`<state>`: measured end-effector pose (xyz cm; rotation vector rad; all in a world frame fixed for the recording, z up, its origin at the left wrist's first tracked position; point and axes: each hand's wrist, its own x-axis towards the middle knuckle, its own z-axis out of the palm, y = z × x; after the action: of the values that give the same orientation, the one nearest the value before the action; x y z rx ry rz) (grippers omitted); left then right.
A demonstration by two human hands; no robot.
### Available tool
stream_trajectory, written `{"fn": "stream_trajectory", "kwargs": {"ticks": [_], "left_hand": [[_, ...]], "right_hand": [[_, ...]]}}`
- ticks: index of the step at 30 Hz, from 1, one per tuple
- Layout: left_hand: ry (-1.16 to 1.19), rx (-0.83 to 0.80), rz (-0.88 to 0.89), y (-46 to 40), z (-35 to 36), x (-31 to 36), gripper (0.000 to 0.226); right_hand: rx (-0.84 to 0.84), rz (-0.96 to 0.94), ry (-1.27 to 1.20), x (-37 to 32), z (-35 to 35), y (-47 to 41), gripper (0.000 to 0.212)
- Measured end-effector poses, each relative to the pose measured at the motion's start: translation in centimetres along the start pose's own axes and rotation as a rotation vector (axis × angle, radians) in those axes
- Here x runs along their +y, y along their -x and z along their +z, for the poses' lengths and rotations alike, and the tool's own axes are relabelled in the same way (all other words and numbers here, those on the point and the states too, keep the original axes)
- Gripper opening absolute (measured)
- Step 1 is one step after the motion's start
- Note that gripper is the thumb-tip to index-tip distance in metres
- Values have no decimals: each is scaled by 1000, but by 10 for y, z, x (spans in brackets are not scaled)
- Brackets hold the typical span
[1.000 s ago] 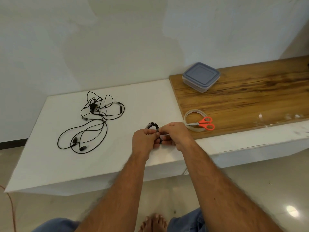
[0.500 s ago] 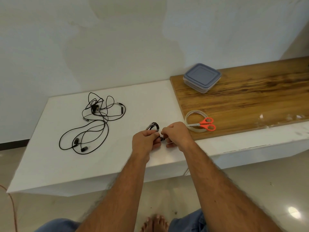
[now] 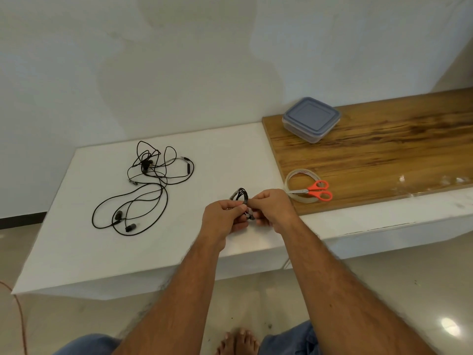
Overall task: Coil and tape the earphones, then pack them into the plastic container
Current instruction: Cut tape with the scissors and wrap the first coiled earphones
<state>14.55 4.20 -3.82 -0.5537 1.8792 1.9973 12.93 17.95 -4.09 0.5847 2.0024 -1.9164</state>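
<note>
Home interior: plain painted wall (image 3: 179, 60), white ledge (image 3: 102, 252), polished tile floor (image 3: 384, 290), bare foot (image 3: 238, 342).

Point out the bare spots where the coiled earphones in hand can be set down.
Free: the white top between the loose earphones and the wooden board; the board right of the scissors, in front of the container. Crowded: the tape roll corner beside the right hand.

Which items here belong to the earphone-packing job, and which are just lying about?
In use:
coiled earphones, held by left hand and right hand
loose earphones
tape roll
scissors
lidded plastic container

Lying about:
orange cord on the floor
</note>
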Motion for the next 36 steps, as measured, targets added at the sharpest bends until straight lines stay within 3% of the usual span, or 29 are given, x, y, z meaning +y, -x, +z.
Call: {"fn": "stream_trajectory", "kwargs": {"ticks": [3,10,17,22,29,36], "left_hand": [[-45,7,18,0,-1,2,7],[-115,19,36,0,-3,-2,10],[-180,26,72,1,0,0,8],[-188,-9,67,3,-1,5,8],[-210,-12,67,4,-2,8,4],[-238,17,84,3,-1,8,5]], "right_hand": [[23,-1,3,0,1,-1,24],[-38,36,28,-1,3,-1,9],[-95,35,46,0,3,-2,21],[-45,1,16,2,2,-2,9],[-204,78,-40,-3,1,-2,34],[-268,241,-229,-6,-3,1,19]]}}
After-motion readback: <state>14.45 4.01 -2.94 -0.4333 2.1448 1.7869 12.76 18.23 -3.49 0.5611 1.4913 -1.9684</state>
